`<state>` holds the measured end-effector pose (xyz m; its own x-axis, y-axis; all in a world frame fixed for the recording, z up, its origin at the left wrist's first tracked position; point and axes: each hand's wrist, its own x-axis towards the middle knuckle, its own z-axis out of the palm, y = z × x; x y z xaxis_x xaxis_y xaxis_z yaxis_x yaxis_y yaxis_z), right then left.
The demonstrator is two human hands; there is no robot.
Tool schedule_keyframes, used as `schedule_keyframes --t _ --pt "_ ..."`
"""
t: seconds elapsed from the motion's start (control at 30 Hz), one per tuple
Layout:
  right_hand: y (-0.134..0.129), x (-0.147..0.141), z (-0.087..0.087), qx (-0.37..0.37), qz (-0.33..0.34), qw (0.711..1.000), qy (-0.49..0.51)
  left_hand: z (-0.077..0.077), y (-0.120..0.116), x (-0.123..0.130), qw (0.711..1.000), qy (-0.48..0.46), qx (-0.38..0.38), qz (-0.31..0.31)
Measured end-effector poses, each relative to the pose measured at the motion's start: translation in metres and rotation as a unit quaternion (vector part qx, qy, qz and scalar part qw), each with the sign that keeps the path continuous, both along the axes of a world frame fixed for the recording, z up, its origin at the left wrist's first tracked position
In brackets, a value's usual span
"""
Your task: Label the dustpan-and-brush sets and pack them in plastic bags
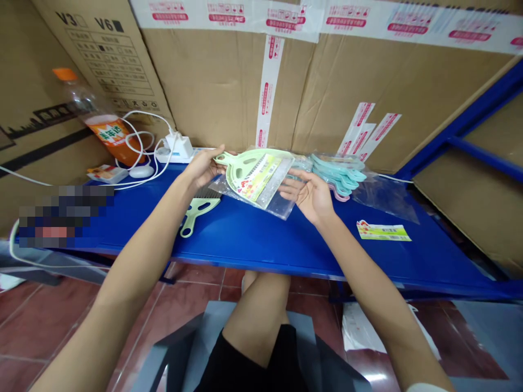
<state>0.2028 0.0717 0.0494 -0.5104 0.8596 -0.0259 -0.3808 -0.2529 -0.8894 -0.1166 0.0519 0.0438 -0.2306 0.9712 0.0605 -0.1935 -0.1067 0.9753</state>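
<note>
A pale green dustpan, partly inside a clear plastic bag with a yellow-green label card, is raised just over the blue table. My left hand grips it at the handle end. Beside the bag's right edge is my right hand, its fingers spread and touching the plastic. On the table below my left hand lies a green brush with dark bristles, partly hidden by my wrist. Behind my right hand is a stack of light blue dustpans, with a pink piece under it.
Another label card lies on the blue table at the right, near a clear bag. At the left stand an orange drink bottle and a white power strip with cables. Cardboard lines the back.
</note>
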Motion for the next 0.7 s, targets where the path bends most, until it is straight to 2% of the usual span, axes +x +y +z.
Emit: schedule_keyframes --t 0.1,0.17,0.3,0.47,0.6,0.7 --pt "-0.007 -0.004 -0.002 -0.009 0.053 0.998 -0.021 0.001 -0.001 0.004 1.000 0.007 0.012 0.005" --pt "-0.011 -0.008 -0.004 -0.003 0.062 0.997 -0.035 0.002 -0.003 0.007 1.000 0.010 0.013 -0.002" --pt "-0.013 -0.013 -0.011 0.035 -0.001 0.997 -0.069 0.004 -0.004 0.012 0.999 0.021 0.011 -0.040" --pt "-0.002 -0.008 -0.011 0.085 -0.075 0.991 -0.076 0.007 -0.006 0.016 0.996 0.019 0.022 -0.088" --pt "0.019 0.012 0.004 0.145 -0.162 0.975 -0.045 0.008 -0.007 0.016 0.993 -0.017 0.028 -0.114" --pt "0.050 0.038 0.031 0.205 -0.185 0.959 -0.056 0.005 -0.005 0.016 0.994 -0.034 0.021 -0.099"
